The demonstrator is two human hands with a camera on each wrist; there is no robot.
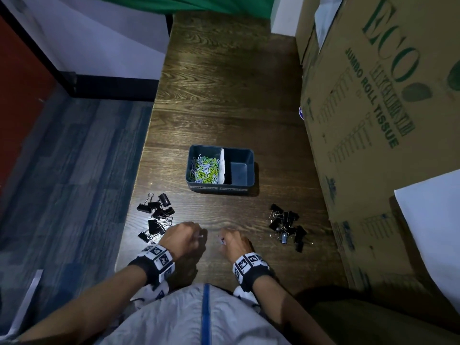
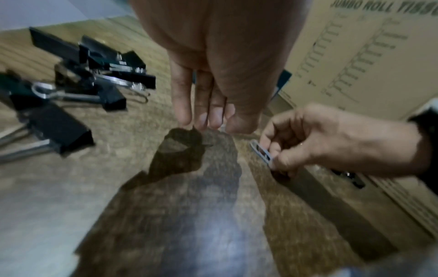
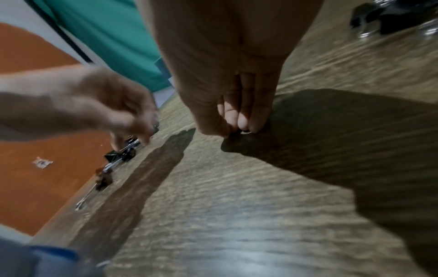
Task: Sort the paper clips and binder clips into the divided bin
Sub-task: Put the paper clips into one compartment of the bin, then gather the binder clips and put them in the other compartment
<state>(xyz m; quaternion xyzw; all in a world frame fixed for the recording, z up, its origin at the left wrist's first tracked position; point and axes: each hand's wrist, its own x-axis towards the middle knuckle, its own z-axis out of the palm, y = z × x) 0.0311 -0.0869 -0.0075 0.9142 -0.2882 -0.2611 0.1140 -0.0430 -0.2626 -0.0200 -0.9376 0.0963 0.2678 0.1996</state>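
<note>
A dark divided bin (image 1: 250,168) stands mid-table; its left compartment holds several coloured paper clips (image 1: 205,168) and its right compartment (image 1: 239,173) is bare. Black binder clips lie in a left pile (image 1: 156,216) and a right pile (image 1: 286,225). My left hand (image 1: 199,235) hovers just above the table near the front edge and pinches a pale paper clip (image 1: 201,236) between thumb and fingertips (image 2: 209,120). Beside it my right hand (image 1: 223,239) pinches a grey-blue paper clip (image 2: 261,152), whose end peeps out under the fingertips (image 3: 244,123).
A large cardboard carton (image 1: 373,108) printed "JUMBO ROLL TISSUE" walls off the table's right side. The table's left edge (image 1: 139,170) drops to a blue floor. The left binder clip pile (image 2: 78,80) lies close to my left hand.
</note>
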